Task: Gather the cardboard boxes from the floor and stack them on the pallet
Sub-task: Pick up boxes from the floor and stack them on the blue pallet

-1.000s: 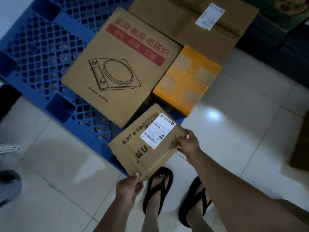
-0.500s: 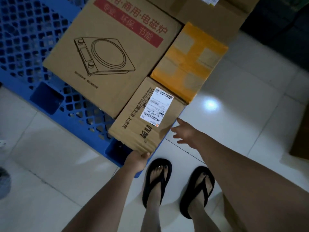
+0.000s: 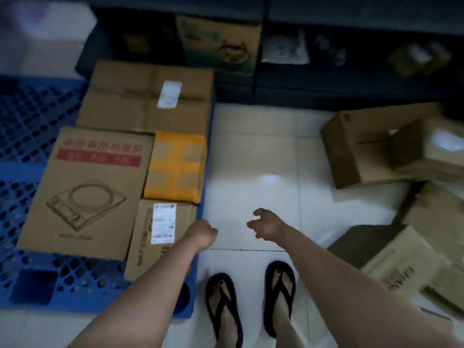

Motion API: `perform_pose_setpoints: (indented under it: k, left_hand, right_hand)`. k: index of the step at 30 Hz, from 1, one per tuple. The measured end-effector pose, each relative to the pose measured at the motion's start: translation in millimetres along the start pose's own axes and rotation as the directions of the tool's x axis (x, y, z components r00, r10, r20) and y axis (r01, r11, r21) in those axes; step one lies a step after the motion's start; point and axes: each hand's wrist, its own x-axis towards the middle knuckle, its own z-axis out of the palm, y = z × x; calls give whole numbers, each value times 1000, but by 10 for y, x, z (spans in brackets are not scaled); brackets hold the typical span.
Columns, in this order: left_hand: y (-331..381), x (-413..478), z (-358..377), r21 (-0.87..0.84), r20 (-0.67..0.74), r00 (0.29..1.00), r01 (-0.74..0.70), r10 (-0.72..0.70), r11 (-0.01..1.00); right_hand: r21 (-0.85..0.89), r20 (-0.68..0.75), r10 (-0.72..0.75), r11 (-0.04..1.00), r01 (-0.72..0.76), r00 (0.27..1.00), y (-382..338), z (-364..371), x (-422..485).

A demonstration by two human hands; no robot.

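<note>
**Both hands empty; four boxes on pallet**

Left hand (image 3: 204, 233) is back-up with fingers curled under, gripping nothing, just off the pallet's right edge. Right hand (image 3: 266, 225) is out over the tile floor (image 3: 251, 151), fingers loosely spread, empty.

Blue pallet (image 3: 30, 126) carries one layer:
- plain box (image 3: 130, 106) at back
- cooker-print box (image 3: 85, 192)
- yellow-taped box (image 3: 175, 167)
- small labelled box (image 3: 143, 222) nearest

On the floor at right lie an open box (image 3: 361, 151) and a printed box (image 3: 396, 267). The view is blurred.

Matt brown cardboard boxes (image 3: 85, 192) are lying on a perforated blue plastic pallet (image 3: 30, 136); glossy white floor tiles (image 3: 251, 159) are reflecting light.
</note>
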Motion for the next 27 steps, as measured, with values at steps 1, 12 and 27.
perform_pose_setpoints:
  k: [1, 12, 27]
  left_hand:
    - [327, -74, 26, 37, -2, 997, -73, 73, 997]
    - [2723, -760, 1758, 379, 216, 886, -464, 411, 801]
    - [2593, -443, 4103, 481, 270, 948, -286, 170, 829]
  right_hand:
    - [5, -45, -13, 1000, 13, 999, 79, -228, -170]
    - [325, -279, 303, 923, -207, 911, 2489, -1595, -1812]
    - [728, -65, 537, 602, -329, 841, 4755, -1200, -1507]
